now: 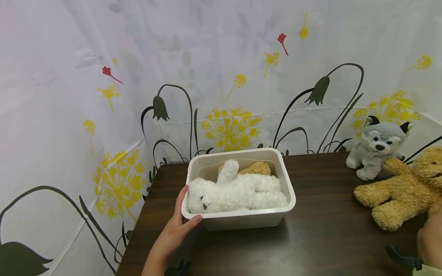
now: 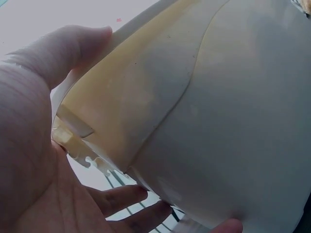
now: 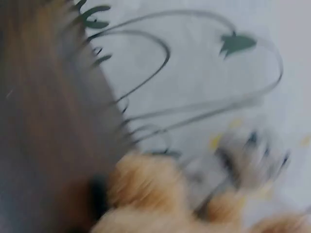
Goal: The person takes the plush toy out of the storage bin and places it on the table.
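We counted four plush toys [image 1: 411, 186] and one bin [image 1: 245, 221], gripped by the left hand [image 1: 172, 233]; the right hand [image 1: 431, 241], we couldn't tell. Only the head view showed the white toy [image 1: 245, 193].

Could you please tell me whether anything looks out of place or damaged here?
Nothing looks spilled or damaged. Only the white toy seems slightly askew: it lies on its side in the bin, partly hiding a tan toy, whereas the husky sits upright on the table.
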Tool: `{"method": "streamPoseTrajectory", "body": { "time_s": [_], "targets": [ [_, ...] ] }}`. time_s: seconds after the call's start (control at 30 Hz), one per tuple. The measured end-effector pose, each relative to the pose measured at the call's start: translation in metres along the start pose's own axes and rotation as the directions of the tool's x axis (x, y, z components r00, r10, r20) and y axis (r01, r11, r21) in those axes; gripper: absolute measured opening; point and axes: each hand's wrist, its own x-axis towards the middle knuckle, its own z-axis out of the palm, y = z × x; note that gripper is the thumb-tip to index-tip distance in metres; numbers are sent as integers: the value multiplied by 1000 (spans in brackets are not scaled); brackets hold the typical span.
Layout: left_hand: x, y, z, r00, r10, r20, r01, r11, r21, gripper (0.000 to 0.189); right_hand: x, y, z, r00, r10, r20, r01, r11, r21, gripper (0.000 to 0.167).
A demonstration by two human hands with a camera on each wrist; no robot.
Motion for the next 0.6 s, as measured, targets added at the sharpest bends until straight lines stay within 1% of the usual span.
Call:
{"method": "streamPoseTrajectory", "body": {
  "time_s": [0.03,0.07,0.1,0.13,0.17,0.2,0.27,0.3,0.33,0.37,0.4,0.43,0.47,0.53,0.6],
  "targets": [
    [0,0,0,1000,1,-3,-1,1000,-2,101,2,-8,7,998,-62,-4,62,998,31,51],
    [-1,0,0,1000,2,-3,-2,1000,-3,100,3,-17,14,998,-56,-2,56,998,20,50],
    [-1,0,0,1000,5,-1,-5,1000,-3,100,-4,-32,26,996,18,-84,-34,981,-193,50],
    [-1,0,0,1000,2,0,-2,1000,-5,100,-4,-40,37,993,-2,-115,-33,952,-303,51],
    [0,1,0,1000,2,3,-2,1000,-8,100,-6,-49,48,990,-44,-135,-13,920,-391,52],
    [0,1,0,1000,0,7,0,1000,-13,100,-7,-56,57,986,-71,-152,-3,899,-439,52],
    [1,3,1,1000,-6,13,7,1000,-27,100,-14,-75,80,979,-30,-203,-55,916,-398,48],
    [1,3,2,1000,-7,16,8,999,-33,100,-17,-85,93,973,-38,-226,-46,935,-352,46],
    [1,3,2,1000,-11,17,12,999,-40,100,-20,-94,107,968,-42,-247,-15,975,-222,41],
    [1,3,2,1000,-11,17,11,999,-42,100,-23,-102,120,967,-76,-245,42,989,-139,33],
    [0,3,2,1000,-11,18,12,999,-46,100,-26,-108,133,966,-95,-239,84,995,-56,26],
    [0,3,2,1000,-11,18,11,999,-47,100,-30,-117,147,968,-120,-219,126,992,13,20],
    [0,2,2,1000,-8,17,9,999,-45,100,-34,-124,159,971,-158,-178,172,983,67,19],
    [-1,2,2,1000,-8,17,9,999,-45,100,-43,-134,181,970,-225,-92,236,964,126,16],
    [-2,2,1,1000,-7,14,8,999,-43,100,-50,-142,204,965,-261,-24,262,953,153,14]
  ]
}}
